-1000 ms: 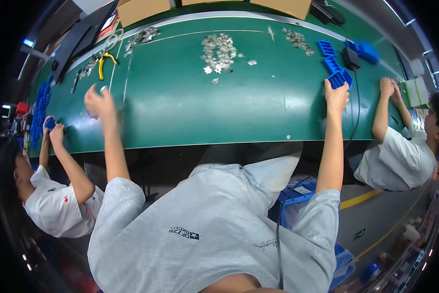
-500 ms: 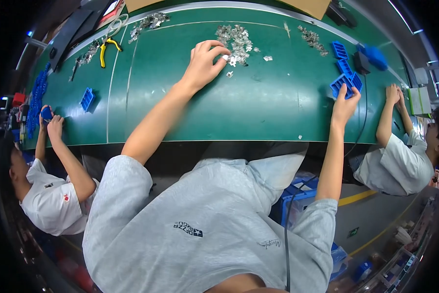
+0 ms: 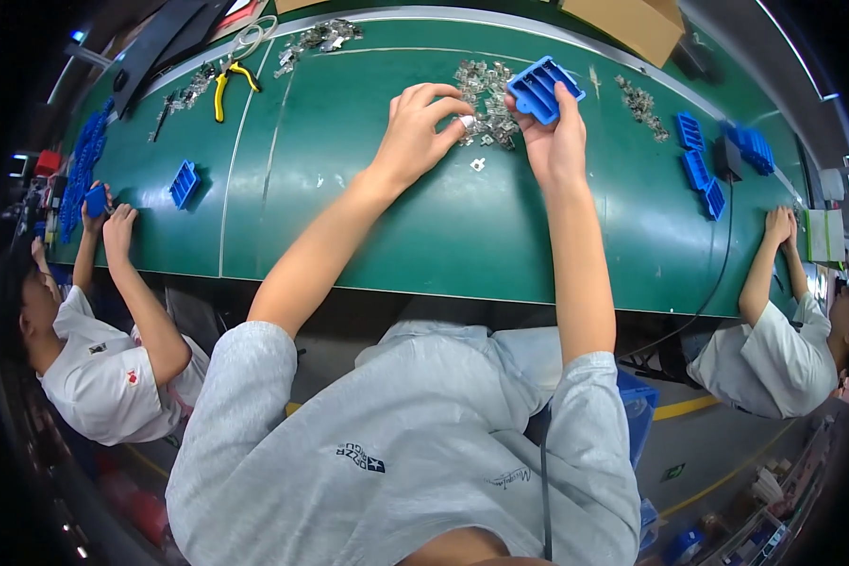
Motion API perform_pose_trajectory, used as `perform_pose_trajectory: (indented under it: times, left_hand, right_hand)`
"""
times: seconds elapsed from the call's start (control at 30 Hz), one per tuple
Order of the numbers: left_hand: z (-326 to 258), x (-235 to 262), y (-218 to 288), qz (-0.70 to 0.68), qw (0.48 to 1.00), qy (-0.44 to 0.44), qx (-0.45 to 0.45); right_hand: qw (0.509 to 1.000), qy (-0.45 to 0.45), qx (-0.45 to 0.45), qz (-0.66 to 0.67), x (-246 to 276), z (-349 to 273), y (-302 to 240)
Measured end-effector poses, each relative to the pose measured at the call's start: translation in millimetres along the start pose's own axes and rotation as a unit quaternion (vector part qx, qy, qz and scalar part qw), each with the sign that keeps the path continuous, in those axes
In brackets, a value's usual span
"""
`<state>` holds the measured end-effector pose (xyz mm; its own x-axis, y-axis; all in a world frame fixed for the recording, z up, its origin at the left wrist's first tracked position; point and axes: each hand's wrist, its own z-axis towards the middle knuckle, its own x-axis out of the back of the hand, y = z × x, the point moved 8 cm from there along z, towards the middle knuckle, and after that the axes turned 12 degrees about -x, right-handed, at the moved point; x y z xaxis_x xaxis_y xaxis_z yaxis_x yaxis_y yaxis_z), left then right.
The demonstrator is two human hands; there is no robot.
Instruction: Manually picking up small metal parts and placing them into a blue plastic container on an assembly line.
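Right hand [image 3: 554, 141] now up from table edge, clamped on blue ribbed plastic tray [image 3: 544, 88], contents unclear; left hand [image 3: 420, 127] pinching small silver part at loose metal-clip pile [image 3: 486, 90] on green table [image 3: 443, 226].

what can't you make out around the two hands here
- Head view: the small piece at the left hand fingers is too small to identify.
- The metal parts pile is too fine; the right hand covers its edge.
- The blue tray underside is hidden by that hand.
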<state>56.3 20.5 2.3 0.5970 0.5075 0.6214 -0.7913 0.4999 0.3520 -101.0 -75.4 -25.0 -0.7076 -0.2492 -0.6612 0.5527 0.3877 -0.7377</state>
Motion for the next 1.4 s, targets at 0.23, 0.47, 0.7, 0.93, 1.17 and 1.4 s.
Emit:
perform_pose_trajectory:
  times: [0.23, 0.47, 0.7, 0.93, 1.17, 1.4]
  left_hand:
    - [-8.3, 0.9, -21.3, -0.227, 0.955, 0.054, 0.184]
    - [-11.3, -1.1, -27.4, -0.418, 0.866, 0.088, 0.259]
    - [-19.6, -13.0, -37.3, -0.554, 0.765, 0.086, 0.318]
    - [-28.4, -24.7, -40.8, -0.612, 0.695, 0.076, 0.370]
    - [-17.2, -2.8, -35.1, -0.437, 0.845, 0.063, 0.301]
    - [-4.7, 22.3, -18.7, -0.310, 0.919, 0.139, 0.199]
  right_hand:
    - [0.998, 0.010, -0.042, -0.045, -5.0, -16.2, 12.2]
    - [0.993, -0.018, -0.058, -0.104, -15.9, -22.0, 19.5]
    - [0.981, -0.040, -0.092, -0.166, -13.5, -19.5, 23.6]
    - [0.987, -0.043, -0.098, -0.123, -19.4, -22.6, 28.8]
    - [0.978, -0.002, -0.089, -0.187, -14.7, -24.9, 26.6]
    - [0.956, -0.025, -0.115, -0.268, -26.8, -32.1, 36.7]
